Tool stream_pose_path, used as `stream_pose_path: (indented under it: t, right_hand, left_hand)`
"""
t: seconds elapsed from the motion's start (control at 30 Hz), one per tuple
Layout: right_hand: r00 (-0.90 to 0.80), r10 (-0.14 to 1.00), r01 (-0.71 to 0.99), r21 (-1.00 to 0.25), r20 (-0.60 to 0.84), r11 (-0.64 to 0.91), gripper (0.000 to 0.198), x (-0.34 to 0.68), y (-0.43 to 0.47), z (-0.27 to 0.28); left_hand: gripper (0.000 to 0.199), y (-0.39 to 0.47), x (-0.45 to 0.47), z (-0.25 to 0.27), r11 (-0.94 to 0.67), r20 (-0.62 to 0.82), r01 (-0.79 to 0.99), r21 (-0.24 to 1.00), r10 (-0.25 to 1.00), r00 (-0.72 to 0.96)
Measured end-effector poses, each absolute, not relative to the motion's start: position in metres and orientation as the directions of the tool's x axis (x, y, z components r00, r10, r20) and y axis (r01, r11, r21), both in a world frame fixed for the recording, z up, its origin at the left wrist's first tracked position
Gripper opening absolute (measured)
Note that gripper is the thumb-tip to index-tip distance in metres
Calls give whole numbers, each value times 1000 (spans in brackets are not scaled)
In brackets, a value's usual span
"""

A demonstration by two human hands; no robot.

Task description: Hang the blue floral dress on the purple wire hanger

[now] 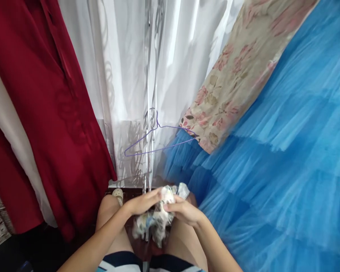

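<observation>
A crumpled light cloth (166, 211) with coloured patches hangs bunched above my lap, its lower part blurred by motion. My left hand (144, 202) is closed on its left edge, fingertips at the top of the bunch. From the other side my right hand (185, 211) grips it with thumb and fingers. Folds hide some of the fingertips. Beyond the hands, a purple wire hanger (160, 150) hangs bare from shiny hanging strips (150, 90).
A red dress (70, 143) hangs at the left. To the right are a floral dress (223, 90) and a layered blue tulle dress (274, 151). White curtain (124, 68) covers the back. A pale clog (118, 195) shows on the dark floor.
</observation>
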State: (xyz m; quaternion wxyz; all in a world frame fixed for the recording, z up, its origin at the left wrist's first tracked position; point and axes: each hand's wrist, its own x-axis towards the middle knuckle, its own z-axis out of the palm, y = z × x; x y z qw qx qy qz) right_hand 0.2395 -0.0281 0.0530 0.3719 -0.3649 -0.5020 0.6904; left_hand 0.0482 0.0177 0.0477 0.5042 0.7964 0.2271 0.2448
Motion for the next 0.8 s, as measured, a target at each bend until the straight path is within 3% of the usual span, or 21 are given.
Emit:
stream_pose_path:
  t: [0.1,0.2,0.33,0.43,0.5,0.67,0.73,0.8]
  right_hand:
    - [-452,882,-257,-926,-137,-276,21,259,-33,64]
    - [-427,890,-225,-935,-158,-273,23,275,-31,73]
    - [-484,856,-56,-969,-183,-239,29,285,-18,79]
    - [-477,873,39,-995,-99,-91,31,292,-2,83]
    - [-388,921,91,-995,-9,29,30,297,10,86]
    - [-91,969,106,-966,228,237,25,296,42,96]
    - [-39,945,149,-933,325,327,22,291,54,105]
    - [-2,915,240,-888,404,392,17,289,65,115]
  left_hand:
    - [54,12,26,15,-312,-37,246,918,548,836]
    - [51,25,-1,-4,-420,-92,440,794,632,770]
    - [49,66,-46,-2,-512,-18,523,682,702,712]
    - [42,93,-83,16,-554,48,530,641,719,694]
    - [35,105,-106,35,-598,129,548,585,736,665]
    - [35,116,-139,93,-683,404,673,284,722,561]
    - [40,113,-137,109,-706,417,635,312,703,576]
    - [40,107,-132,117,-710,406,563,423,704,582]
